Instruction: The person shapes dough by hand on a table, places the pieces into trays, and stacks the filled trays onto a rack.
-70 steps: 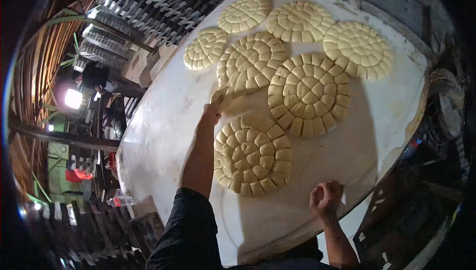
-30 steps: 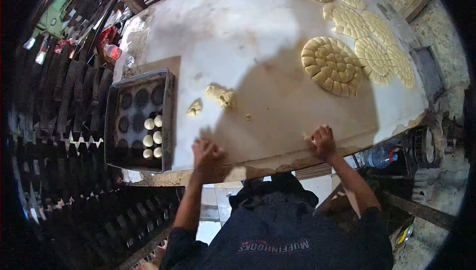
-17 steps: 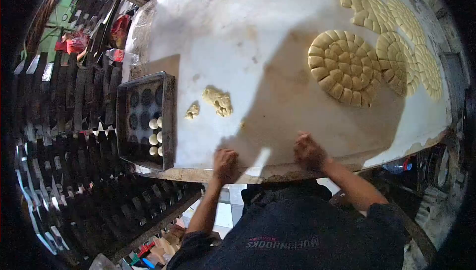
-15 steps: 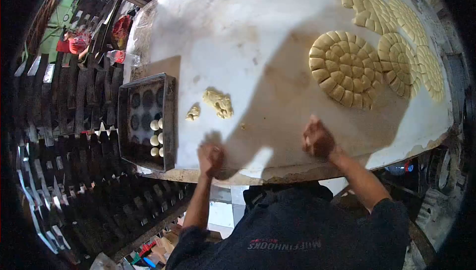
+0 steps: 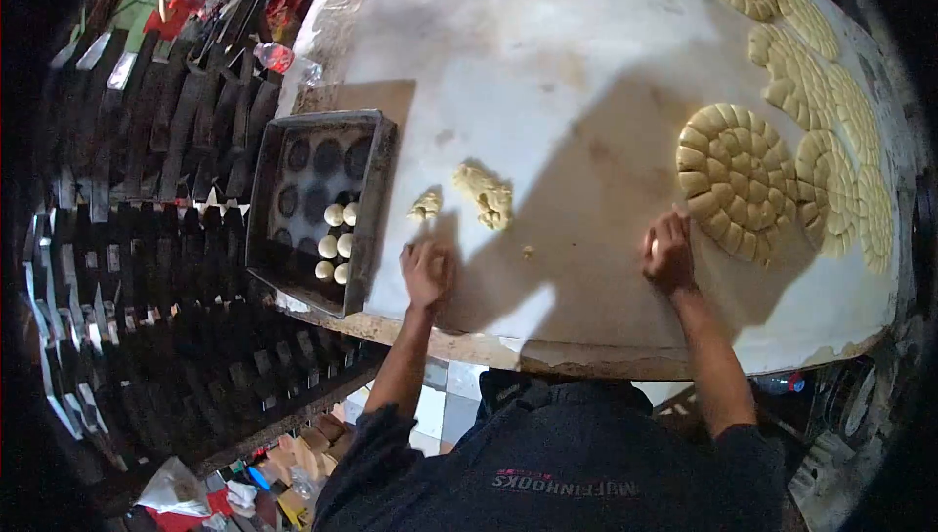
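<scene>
My left hand point(image 5: 427, 274) is curled palm down on the pale worktop, just below a small dough scrap point(image 5: 425, 205); its fingers hide whatever is under them. A larger ragged dough lump point(image 5: 484, 195) lies up and to the right of it. My right hand point(image 5: 669, 251) is closed beside the lower left edge of a round dough slab point(image 5: 738, 185) cut into many pieces. A small pale spot shows at its fingers, too unclear to name. A tiny dough crumb point(image 5: 529, 253) lies between the hands.
A dark metal tray point(image 5: 376, 210) with several dough balls point(image 5: 333, 214) stands at the left. More cut dough rounds point(image 5: 796, 78) lie along the right side. A plastic bottle point(image 5: 276, 57) lies at the worktop's upper left edge. Stacked dark metal pieces point(image 5: 176, 122) fill the far left.
The camera view has shifted, so the worktop items appear farther right. Both hands have moved forward, my left nearer the small scrap and my right nearer the cut round.
</scene>
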`<state>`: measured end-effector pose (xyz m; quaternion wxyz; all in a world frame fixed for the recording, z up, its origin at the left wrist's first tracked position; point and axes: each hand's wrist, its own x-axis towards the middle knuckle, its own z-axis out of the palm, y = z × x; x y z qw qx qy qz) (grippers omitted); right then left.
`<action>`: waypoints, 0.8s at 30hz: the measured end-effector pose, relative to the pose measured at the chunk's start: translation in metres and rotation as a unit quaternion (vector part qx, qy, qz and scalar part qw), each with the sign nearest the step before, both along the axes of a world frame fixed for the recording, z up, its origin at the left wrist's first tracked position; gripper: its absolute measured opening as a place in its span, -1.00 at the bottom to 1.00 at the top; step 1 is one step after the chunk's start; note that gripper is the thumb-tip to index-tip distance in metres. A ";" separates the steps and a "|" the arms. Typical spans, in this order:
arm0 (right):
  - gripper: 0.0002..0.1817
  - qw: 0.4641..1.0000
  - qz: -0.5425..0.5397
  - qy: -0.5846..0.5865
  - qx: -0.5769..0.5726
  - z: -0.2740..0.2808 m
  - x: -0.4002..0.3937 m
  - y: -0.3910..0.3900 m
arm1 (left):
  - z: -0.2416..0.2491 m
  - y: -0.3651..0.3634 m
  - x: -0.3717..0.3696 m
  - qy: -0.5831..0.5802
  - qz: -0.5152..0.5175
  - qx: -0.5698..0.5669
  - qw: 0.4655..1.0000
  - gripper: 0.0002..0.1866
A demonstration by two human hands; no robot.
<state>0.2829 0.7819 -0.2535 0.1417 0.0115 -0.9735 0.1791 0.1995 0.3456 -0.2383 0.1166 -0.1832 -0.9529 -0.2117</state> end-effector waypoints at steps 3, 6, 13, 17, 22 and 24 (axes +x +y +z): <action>-0.84 0.983 -0.171 0.043 -0.050 0.013 -0.042 -0.052 | 0.000 0.052 -0.026 -0.025 0.024 0.133 0.991 -0.86; -0.85 0.981 -0.164 0.027 -0.103 -0.002 -0.025 -0.089 | -0.002 0.075 0.001 -0.098 -0.026 0.215 0.971 -0.76; -0.74 0.962 -0.106 -0.226 -0.111 0.049 0.041 -0.058 | 0.048 -0.061 0.003 -0.284 -0.163 0.142 0.934 -0.56; -0.73 0.743 -0.194 -0.167 -0.619 0.041 -0.014 -0.115 | 0.109 -0.122 -0.120 -0.059 -0.023 0.196 0.979 -0.61; -0.68 0.958 0.211 0.028 -0.193 0.155 -0.185 -0.339 | 0.022 -0.194 -0.219 -0.096 -0.035 0.053 0.993 -0.60; -0.68 0.930 0.256 0.047 -0.258 0.135 -0.236 -0.395 | 0.021 -0.195 -0.221 -0.088 -0.057 0.046 0.993 -0.58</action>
